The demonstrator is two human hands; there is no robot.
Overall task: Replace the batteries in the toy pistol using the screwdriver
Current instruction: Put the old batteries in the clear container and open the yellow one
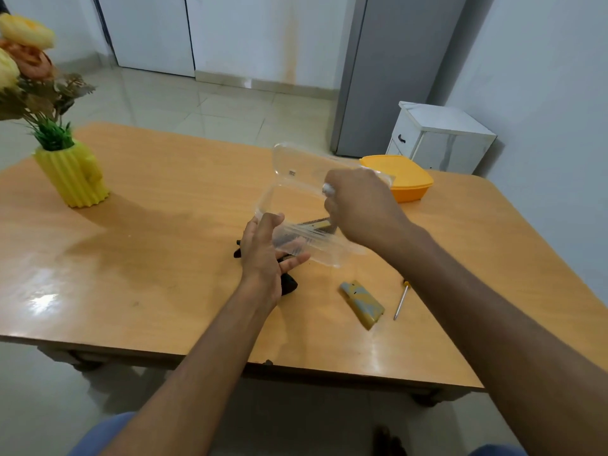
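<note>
We've got the clear box (297, 205) pinched in right hand (358, 209), left hand (266, 251) fingers straight vs its wall — light, flimsy, so grip rim.

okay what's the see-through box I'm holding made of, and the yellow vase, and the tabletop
The clear box looks like thin glossy plastic: the table shows through it, and its rim is ribbed. The yellow vase seems to be matte moulded plastic or ceramic, with even ridges and no shine; I cannot tell which. The tabletop looks like glossy wood-look laminate or varnished wood, with bright reflections.
</note>
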